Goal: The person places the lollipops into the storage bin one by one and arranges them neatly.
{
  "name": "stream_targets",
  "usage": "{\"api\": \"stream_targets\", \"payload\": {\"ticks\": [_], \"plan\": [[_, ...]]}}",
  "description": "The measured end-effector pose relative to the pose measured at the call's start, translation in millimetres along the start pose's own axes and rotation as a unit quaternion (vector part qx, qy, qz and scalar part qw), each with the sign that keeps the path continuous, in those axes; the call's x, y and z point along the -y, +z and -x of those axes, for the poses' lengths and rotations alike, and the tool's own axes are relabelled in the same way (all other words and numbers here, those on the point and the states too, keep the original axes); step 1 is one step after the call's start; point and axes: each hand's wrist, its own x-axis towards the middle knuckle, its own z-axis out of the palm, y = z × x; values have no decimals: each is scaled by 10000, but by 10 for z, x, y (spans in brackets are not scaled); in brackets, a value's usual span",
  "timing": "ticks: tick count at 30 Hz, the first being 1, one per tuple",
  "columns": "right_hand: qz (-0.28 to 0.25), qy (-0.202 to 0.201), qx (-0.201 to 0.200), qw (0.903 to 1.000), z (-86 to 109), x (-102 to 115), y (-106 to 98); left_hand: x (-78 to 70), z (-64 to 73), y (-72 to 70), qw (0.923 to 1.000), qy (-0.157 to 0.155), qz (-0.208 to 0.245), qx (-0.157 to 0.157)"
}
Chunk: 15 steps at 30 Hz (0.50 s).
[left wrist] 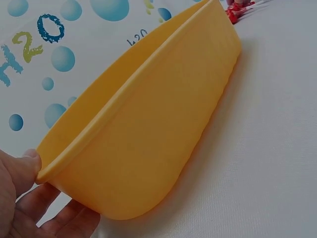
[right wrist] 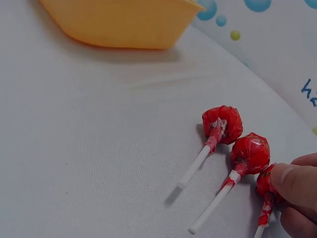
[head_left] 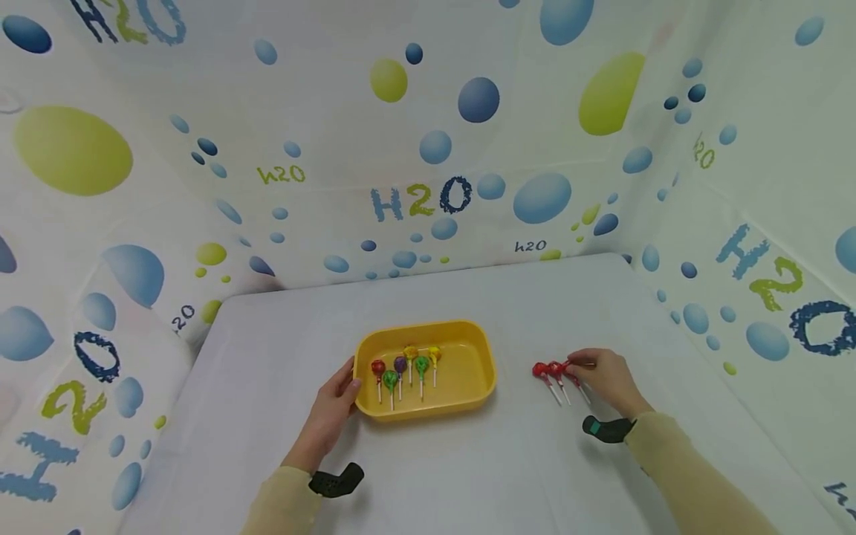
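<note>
A yellow tray (head_left: 428,411) sits on the table with several wrapped lollipops in its left half: red, purple, green (head_left: 421,365) and yellow. My left hand (head_left: 331,405) grips its left end, thumb on the rim and fingers below it, as the left wrist view shows. To the right of the tray, three red lollipops lie side by side, their sticks pointing toward me. My right hand (head_left: 610,377) pinches the head of the rightmost lollipop (right wrist: 266,186) between thumb and fingers. The left lollipop (right wrist: 222,124) and the middle lollipop (right wrist: 251,152) lie untouched beside it.
The table (head_left: 481,475) has a white cover. Behind it and at both sides hangs a white sheet (head_left: 321,223) printed with blue and green spots and H2O lettering. A dark band with a small device (head_left: 336,481) is on each wrist.
</note>
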Motion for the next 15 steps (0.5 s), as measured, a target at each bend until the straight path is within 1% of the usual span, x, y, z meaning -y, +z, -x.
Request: {"api": "stream_targets", "payload": {"ticks": [10,15], "plan": [[57,25,13,10000,7,-9,-14,10,-7,5,10000,8,50,-28],[99,-75,-83,9999,-7,15,-50,3,-4,3,10000,17,70,-61]]}}
